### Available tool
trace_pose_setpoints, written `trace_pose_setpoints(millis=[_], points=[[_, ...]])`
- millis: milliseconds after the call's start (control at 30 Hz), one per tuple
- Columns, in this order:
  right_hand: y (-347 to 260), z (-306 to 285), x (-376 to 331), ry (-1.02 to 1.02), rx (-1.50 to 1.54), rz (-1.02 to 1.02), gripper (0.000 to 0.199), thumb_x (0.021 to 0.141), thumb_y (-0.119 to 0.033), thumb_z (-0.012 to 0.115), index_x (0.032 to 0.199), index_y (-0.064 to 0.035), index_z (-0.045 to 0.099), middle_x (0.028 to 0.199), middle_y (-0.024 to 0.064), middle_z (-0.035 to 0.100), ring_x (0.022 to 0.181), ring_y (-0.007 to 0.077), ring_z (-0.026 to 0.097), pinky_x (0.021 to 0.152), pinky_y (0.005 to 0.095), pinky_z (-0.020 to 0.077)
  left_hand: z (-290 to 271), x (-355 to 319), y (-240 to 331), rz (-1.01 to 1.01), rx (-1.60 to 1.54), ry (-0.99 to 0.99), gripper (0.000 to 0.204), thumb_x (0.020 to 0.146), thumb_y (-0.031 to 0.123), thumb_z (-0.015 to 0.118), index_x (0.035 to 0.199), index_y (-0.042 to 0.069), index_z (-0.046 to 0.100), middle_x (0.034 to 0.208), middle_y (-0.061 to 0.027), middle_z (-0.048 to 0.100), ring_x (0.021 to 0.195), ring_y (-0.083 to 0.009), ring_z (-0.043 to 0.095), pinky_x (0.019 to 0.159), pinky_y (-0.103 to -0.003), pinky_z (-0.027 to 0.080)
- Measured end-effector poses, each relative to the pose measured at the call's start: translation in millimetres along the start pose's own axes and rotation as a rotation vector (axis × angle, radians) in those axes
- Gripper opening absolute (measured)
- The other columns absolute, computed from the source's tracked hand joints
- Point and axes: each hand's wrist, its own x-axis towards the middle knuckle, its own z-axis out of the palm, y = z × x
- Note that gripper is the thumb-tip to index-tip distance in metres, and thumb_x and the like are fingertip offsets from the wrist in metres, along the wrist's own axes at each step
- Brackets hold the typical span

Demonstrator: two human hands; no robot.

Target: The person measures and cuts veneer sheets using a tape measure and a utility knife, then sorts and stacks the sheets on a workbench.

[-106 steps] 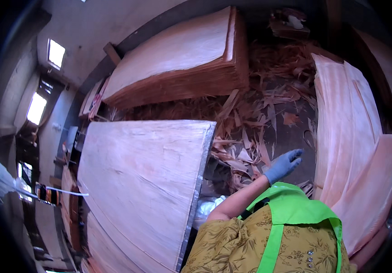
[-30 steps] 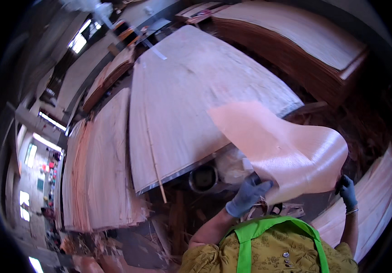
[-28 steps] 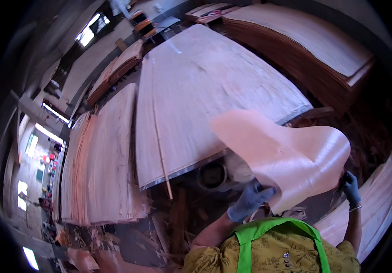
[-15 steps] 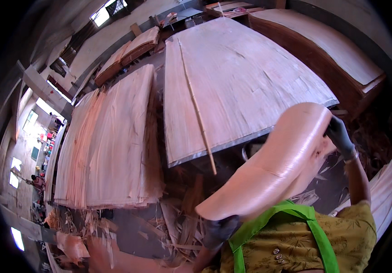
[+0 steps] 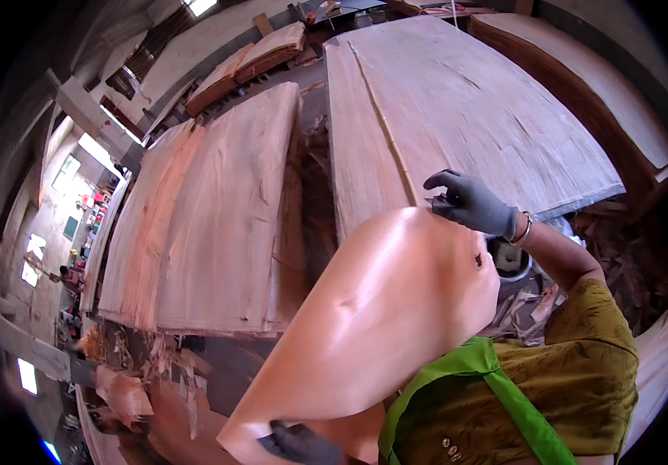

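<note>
Grey gloves are covering both hands. The right hand (image 5: pixel 469 203) is pinching the top edge of a thin wood sheet (image 5: pixel 384 310), with the fingers closed on it. The left hand (image 5: pixel 299 443) is gripping the bottom edge of the same sheet, down low near the person's body, and only part of that hand is showing.

The sheet is smooth, pale and orange-pink. It is bending into a big curve between the two hands. Its long way is running from the low left hand up to the high right hand, so it is slanting up and to the right. It is hanging in the air, in front of the person's chest, and it is not lying on anything.

Just past the right hand, a big stack of flat sheets (image 5: pixel 473 116) is lying on a tabletop. The right hand is the one nearer to it, and it is hovering close to the stack's near edge. A thin wood stick (image 5: pixel 386 132) is lying along that stack.

Further to the left, another stack of rougher sheets (image 5: pixel 217 225) is lying lower down. It is nearer to the left hand, but it is well apart from it. Wood scraps (image 5: pixel 128 364) are lying on the floor beside that stack.
</note>
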Motion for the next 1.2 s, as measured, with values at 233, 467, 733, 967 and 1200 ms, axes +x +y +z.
trace_pose_setpoints(millis=[233,467,733,967,1200], points=[[121,100,74,0.187,0.276,0.443,0.02,0.085,-0.015,0.06,0.101,-0.002,0.057,0.078,0.0073,0.059,0.064,0.012,0.055,0.059,0.0285,0.0484,55,177,-86,0.174,0.286,0.363,0.026,0.092,0.02,0.049,0.107,0.0,0.056,0.101,-0.0174,0.058,0.095,-0.0337,0.054,0.09,-0.048,0.042],[180,188,107,0.045,0.476,0.704,0.026,0.087,-0.021,0.058,0.098,0.0029,0.057,0.081,0.0055,0.058,0.058,0.0129,0.057,0.05,0.0261,0.0482,128,330,-128,0.19,0.182,0.408,0.029,0.092,0.021,0.048,0.109,-0.001,0.056,0.104,-0.0167,0.057,0.097,-0.0315,0.053,0.089,-0.045,0.042],[169,260,180,0.009,0.55,0.871,0.031,0.087,-0.024,0.058,0.106,0.0001,0.056,0.088,0.0049,0.064,0.05,0.0076,0.049,0.045,0.0223,0.0413,205,468,-179,0.21,0.062,0.417,0.032,0.092,0.023,0.047,0.11,-0.002,0.055,0.107,-0.0158,0.056,0.098,-0.0291,0.053,0.088,-0.042,0.042],[135,394,168,0.031,1.379,1.332,0.037,0.091,-0.04,0.05,0.108,-0.0081,0.057,0.091,0.0039,0.066,0.047,0.0063,0.049,0.043,0.0212,0.0407,294,581,-218,0.18,-0.052,0.377,0.035,0.092,0.025,0.046,0.112,-0.003,0.055,0.11,-0.0151,0.055,0.1,-0.027,0.053,0.087,-0.039,0.043],[137,454,289,-0.013,1.131,1.175,0.022,0.082,-0.029,0.066,0.082,-0.0082,0.058,0.056,-0.0012,0.047,0.045,0.0088,0.044,0.041,0.0234,0.0344,451,698,-236,0.112,-0.277,0.153,0.038,0.093,0.026,0.045,0.114,-0.004,0.054,0.113,-0.0144,0.054,0.102,-0.0249,0.053,0.086,-0.036,0.043]])
